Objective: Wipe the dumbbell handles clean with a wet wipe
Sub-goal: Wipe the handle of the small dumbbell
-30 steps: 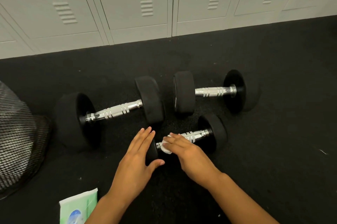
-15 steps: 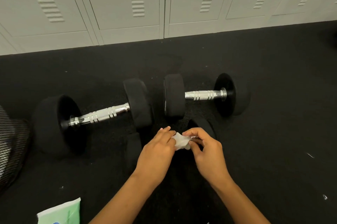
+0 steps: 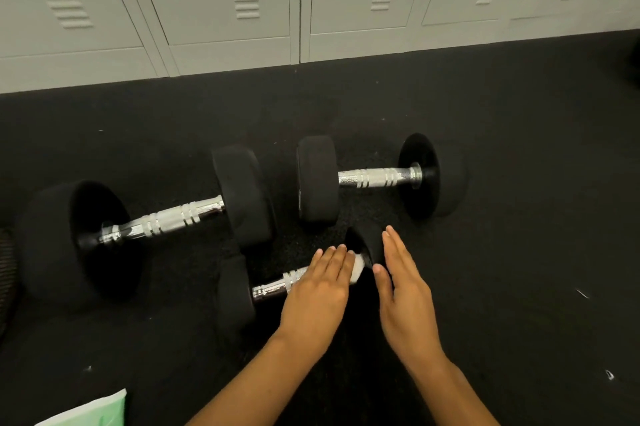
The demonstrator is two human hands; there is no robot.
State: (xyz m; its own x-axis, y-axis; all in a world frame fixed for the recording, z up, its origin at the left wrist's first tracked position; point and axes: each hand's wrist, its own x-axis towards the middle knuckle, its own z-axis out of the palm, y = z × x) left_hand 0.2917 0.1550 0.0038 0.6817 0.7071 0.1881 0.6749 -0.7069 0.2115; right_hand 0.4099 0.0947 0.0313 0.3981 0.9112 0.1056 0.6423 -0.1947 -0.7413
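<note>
Pressing a white wet wipe against the chrome handle of the smallest dumbbell on the black floor.
The left hand lies over the handle with straight fingers covering the wipe; the right hand rests flat and relaxed against the dumbbell's far weight. Two larger dumbbells lie just behind, before grey lockers; a green wipe pack sits near the lower left.

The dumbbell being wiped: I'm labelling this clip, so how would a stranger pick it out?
On the black floor before the lockers lie three dumbbells. It is the smallest dumbbell, nearest the camera, the only one under the hands: left hand presses a white wipe on its handle, right hand at its end.
</note>
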